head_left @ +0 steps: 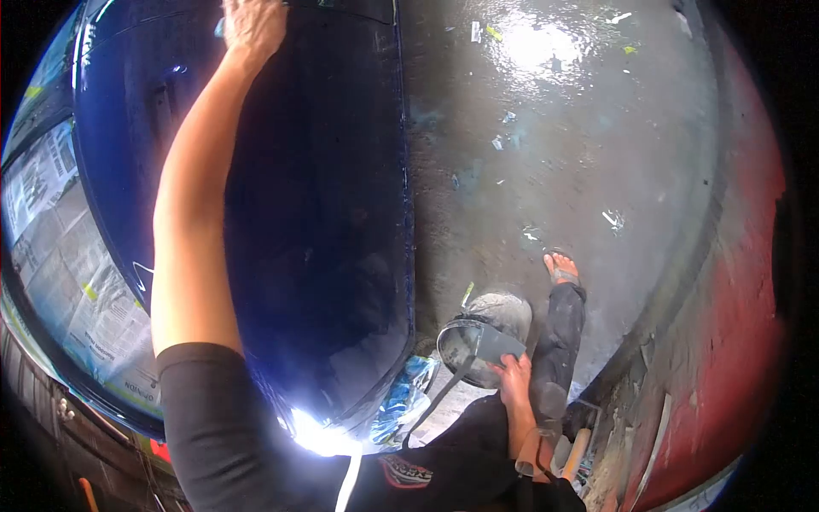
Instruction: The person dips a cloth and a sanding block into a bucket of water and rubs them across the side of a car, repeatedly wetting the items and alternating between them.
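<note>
Toward the far end of the dark blue panel (316, 188), the left hand (253, 27) reaches out over its surface, partly cut off at the edge of the view. A bit of something pale blue (220, 28) shows beside its fingers; how far that hand is open, and whether it grips this, I cannot tell.

To the right of the panel's near end, the right hand (514, 375) has its fingers closed on the edge of a flat grey piece (498, 345), which lies across the mouth of a bucket (505, 312). The bucket has a dirty, whitish outside and a dark strap (440, 401) running down from its rim. Between the bucket and the panel's near corner is crumpled blue and white material (404, 391).

Right of the panel stretches a wet-looking grey floor (546, 162) with small scraps on it and a sandaled foot (562, 270). Newspaper sheets (90, 320) cover the area left of the panel.
</note>
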{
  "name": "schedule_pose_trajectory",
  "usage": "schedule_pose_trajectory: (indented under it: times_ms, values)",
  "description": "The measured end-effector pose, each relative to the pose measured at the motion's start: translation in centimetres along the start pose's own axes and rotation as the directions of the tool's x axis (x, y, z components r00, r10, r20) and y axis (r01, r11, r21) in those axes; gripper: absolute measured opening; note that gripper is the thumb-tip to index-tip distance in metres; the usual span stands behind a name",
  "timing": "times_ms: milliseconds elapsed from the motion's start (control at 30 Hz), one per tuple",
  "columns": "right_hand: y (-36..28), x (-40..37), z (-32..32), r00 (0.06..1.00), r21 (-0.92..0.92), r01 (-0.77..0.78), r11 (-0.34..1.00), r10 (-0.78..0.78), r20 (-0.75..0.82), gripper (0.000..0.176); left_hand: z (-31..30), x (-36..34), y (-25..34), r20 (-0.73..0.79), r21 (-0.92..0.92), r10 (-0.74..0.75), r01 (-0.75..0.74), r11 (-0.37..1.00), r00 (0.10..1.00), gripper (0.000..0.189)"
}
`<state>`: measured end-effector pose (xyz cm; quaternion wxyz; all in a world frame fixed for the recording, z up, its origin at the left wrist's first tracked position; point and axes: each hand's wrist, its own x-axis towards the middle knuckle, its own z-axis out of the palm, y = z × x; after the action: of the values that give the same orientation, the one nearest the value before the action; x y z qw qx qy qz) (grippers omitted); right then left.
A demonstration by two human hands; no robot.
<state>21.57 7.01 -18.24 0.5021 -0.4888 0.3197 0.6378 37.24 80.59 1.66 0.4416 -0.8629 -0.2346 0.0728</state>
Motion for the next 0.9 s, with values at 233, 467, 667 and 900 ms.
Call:
schedule_pose_trajectory:
  times_ms: [233,467,667,900]
  values:
    - [0.4,0.3,-1.1,1.000,0.095,0.023,0.995,-0.022,-0.016,0.032,10.4,-7.2,11.0,0.246,-0.052,0.382,-0.382,0.923,0.891,0.059]
    - [1.1,-0.8,-1.2,1.000,0.147,-0.008,0.989,0.010,-0.015,0.032,3.9,-29.6,16.3,0.436,-0.256,0.671,-0.632,0.732,0.600,0.043]
    - [4.2,-1.5,-1.3,0.997,0.159,0.011,0.987,0.000,-0.071,0.024,-7.5,-59.6,19.7,0.511,-0.600,0.859,-0.699,0.389,0.039,0.059]
    - [2.6,-1.3,0.3,0.998,0.159,-0.030,0.987,0.038,-0.045,0.028,-1.1,-51.1,22.5,0.536,-0.522,0.819,-0.681,0.513,0.206,0.050]
